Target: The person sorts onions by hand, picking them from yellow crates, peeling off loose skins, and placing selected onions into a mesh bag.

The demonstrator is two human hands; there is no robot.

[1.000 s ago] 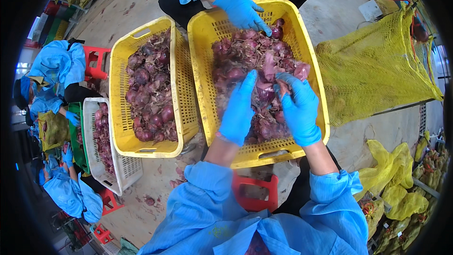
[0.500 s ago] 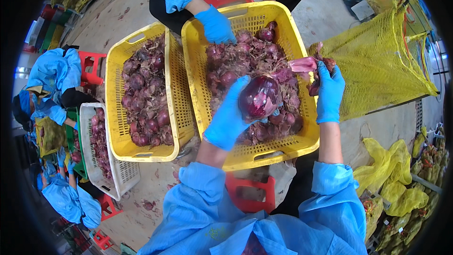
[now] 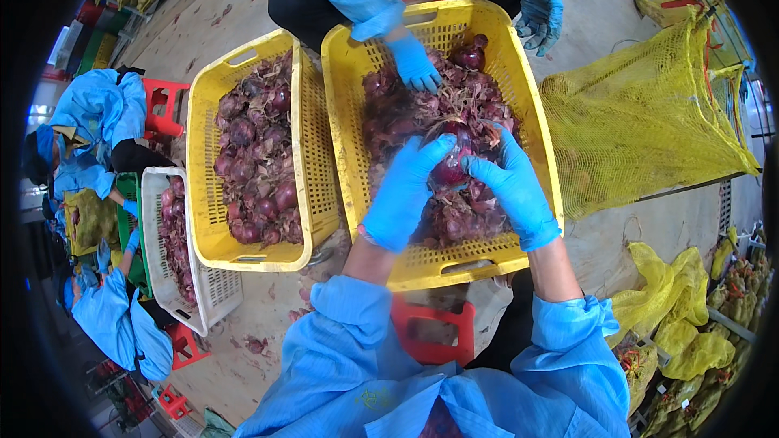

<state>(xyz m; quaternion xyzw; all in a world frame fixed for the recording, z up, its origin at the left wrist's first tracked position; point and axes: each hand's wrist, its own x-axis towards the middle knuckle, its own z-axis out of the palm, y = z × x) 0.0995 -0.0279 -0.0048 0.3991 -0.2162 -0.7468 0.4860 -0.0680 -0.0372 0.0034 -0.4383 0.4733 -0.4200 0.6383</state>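
- Head view, hands: a red onion (image 3: 451, 164) is now held between both gloved hands over the near middle of the right yellow crate (image 3: 531, 118). Half a second ago it was gripped by the left hand (image 3: 403, 192) alone, while the right hand (image 3: 513, 186) was out over the yellow mesh sack (image 3: 641, 126) with a strip of peel.
- The right hand has been brought back left to the onion, and its fingers are curled against the bulb's right side; the left fingers are wrapped over the bulb's left and top (so both hands are closed on one onion).
- The peel is no longer seen in the right hand; it is judged that peeling of the same bulb is being resumed.
- Head view, surroundings: a second yellow crate (image 3: 204, 154) of onions stands just left, a white crate (image 3: 154, 259) farther left.
- A co-worker's gloved hand (image 3: 414, 62) is resting in the far end of the right crate (a second one hangs beside its far right corner).
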